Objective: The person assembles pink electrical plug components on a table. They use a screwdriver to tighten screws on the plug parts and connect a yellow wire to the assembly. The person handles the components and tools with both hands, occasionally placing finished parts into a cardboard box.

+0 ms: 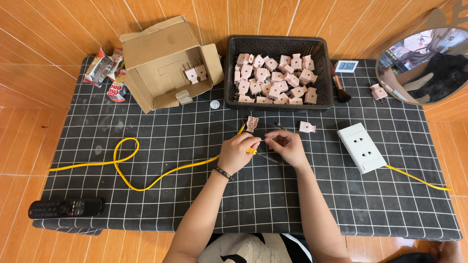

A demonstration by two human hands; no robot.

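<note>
A: Two hands at mat centre — what's held?

B: Yellow cable end is pinched in left hand, fingers curled shut on it. A thin wire strand is nipped by right hand, likely kept taut. Pink plug is laid just above; black basket w/ more plugs behind.

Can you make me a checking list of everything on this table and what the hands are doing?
Surface: black grid mat on a low table.
Job's things: yellow cable, pink plug by its end.
Clutter: black basket of pink plugs, cardboard box, white socket block, remote, brush.
Grippers: left hand pinches the cable end; right hand pinches something thin, too small to tell.
Cables: one, looped leftwards.
Surroundings: wooden floor, round mirror.
</note>
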